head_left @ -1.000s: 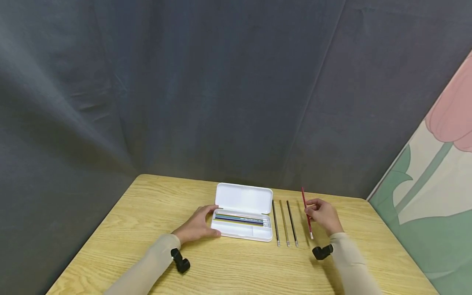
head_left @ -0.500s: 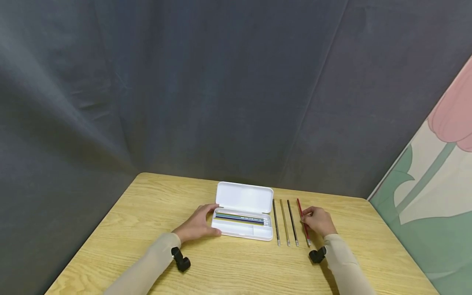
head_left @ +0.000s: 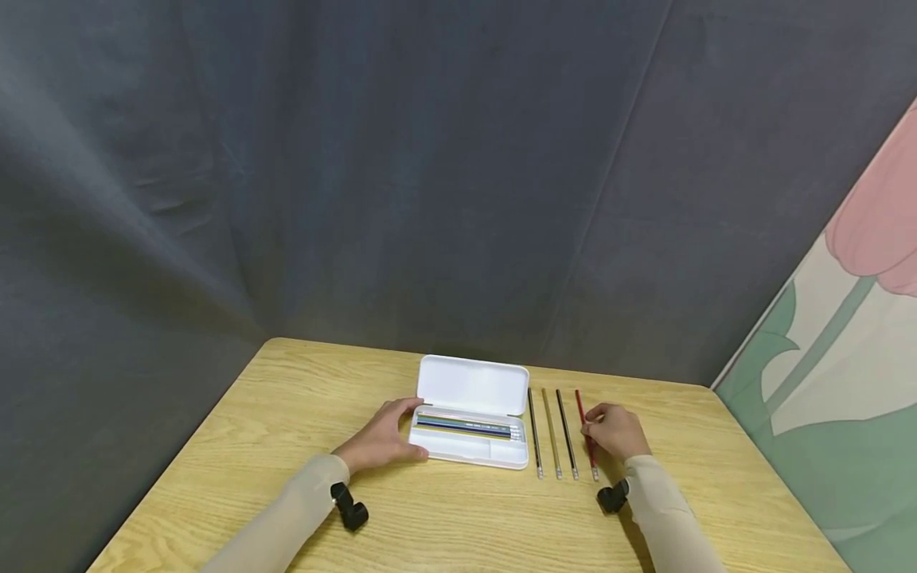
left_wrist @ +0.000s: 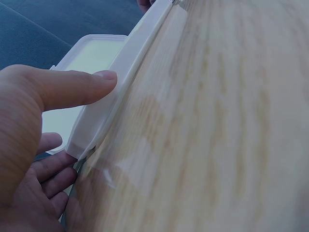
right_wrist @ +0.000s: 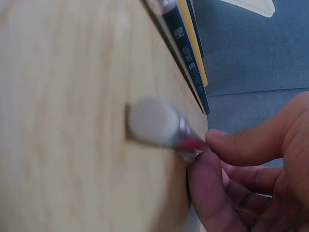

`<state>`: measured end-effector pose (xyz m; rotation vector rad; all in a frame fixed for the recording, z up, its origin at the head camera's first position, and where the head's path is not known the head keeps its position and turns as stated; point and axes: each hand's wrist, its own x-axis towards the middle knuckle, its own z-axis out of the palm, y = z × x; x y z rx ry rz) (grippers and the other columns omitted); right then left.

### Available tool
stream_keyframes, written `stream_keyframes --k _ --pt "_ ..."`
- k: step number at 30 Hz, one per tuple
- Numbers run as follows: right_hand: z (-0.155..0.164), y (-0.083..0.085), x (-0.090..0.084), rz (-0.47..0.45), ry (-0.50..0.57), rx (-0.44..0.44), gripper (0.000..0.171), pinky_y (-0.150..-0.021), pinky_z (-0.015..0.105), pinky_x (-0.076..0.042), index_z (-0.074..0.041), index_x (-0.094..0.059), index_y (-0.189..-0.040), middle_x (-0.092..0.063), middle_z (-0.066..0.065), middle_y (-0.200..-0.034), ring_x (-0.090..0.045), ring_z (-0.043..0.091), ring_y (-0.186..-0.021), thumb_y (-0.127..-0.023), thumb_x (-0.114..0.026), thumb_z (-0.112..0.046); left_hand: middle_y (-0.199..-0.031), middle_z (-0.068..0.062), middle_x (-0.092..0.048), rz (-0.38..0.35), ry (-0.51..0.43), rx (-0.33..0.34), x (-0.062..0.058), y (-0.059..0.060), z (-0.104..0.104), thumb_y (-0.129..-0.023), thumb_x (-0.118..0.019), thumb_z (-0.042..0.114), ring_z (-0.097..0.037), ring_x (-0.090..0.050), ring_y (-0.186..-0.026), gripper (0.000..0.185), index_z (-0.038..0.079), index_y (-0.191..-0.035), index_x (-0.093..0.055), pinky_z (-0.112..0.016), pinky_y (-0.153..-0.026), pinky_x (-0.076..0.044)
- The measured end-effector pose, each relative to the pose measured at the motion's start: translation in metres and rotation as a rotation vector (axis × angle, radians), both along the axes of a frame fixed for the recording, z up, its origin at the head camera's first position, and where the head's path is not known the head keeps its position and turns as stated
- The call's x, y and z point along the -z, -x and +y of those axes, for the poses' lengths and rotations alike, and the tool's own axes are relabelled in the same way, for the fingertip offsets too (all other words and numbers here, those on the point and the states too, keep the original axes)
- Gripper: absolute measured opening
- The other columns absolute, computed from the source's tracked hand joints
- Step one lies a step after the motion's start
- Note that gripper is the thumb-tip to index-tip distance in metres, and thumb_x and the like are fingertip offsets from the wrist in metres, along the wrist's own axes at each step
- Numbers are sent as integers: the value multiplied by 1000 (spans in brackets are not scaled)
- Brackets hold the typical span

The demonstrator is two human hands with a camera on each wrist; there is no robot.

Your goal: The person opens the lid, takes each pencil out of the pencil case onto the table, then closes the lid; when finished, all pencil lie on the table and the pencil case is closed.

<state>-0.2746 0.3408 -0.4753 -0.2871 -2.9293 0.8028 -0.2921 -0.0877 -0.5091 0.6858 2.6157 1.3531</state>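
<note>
My left hand [head_left: 383, 438] grips the left end of an open white pencil case [head_left: 451, 450]. In the left wrist view its thumb presses the case's front wall [left_wrist: 108, 96], and the fingers bend round the corner. Several pencils [head_left: 466, 427] lie inside the case. Between thumb and forefinger, my right hand [head_left: 618, 434] pinches a red pencil [head_left: 580, 404] lying on the table with its white eraser [right_wrist: 153, 120] end toward me. To its left are a black pencil [head_left: 567, 434], a tan pencil [head_left: 552, 434] and another black pencil [head_left: 535, 434], roughly parallel.
The case's raised lid [head_left: 473, 385] leans back behind its tray. A wooden table [head_left: 444, 525] carries everything, with a dark grey curtain [head_left: 444, 175] behind its far edge. Tulip-patterned fabric [head_left: 845, 358] hangs at the right.
My right hand has lowered the red pencil from above the table and brought it left, beside the row of other pencils. The left hand has stayed on the case.
</note>
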Motion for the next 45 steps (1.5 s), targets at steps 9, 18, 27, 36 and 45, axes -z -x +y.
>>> stream_keyframes --k 9,18,27,36,45 --pt "6 -1 -15 151 265 -30 27 -59 31 -56 -1 -63 -107 -69 10 -84 -67 18 -66 -88 -61 -20 -145 -2 -36 -6 0 3 0 -1 -1 -64 -79 54 -23 -33 -135 94 28 -143 -35 -51 -109 -31" --pt "-5 -1 -41 361 405 -62 31 -72 24 -54 -13 -64 -109 -68 0 -96 -63 -1 -78 -86 -66 -33 -146 -2 -34 -9 2 11 -2 -3 0 -65 -78 56 -25 -32 -136 93 29 -143 -34 -53 -108 -31" --pt "-33 2 -53 433 579 -175 34 -73 17 -53 -5 -62 -113 -67 8 -105 -64 0 -84 -86 -68 -24 -146 -2 -34 -1 3 22 -3 -2 5 -65 -78 56 -25 -32 -137 93 29 -143 -34 -53 -108 -31" --pt "-75 7 -59 406 637 -278 25 -74 15 -51 -1 -63 -108 -64 25 -108 -63 2 -84 -85 -68 -9 -144 -2 -37 9 4 26 -2 0 10 -62 -78 59 -24 -34 -135 96 27 -142 -36 -51 -108 -32" --pt "-111 8 -50 350 560 -345 29 -79 15 -49 -2 -65 -110 -68 17 -104 -64 17 -91 -83 -70 -12 -144 -2 -37 14 9 27 0 0 14 -62 -78 59 -24 -35 -134 95 29 -142 -36 -51 -107 -33"
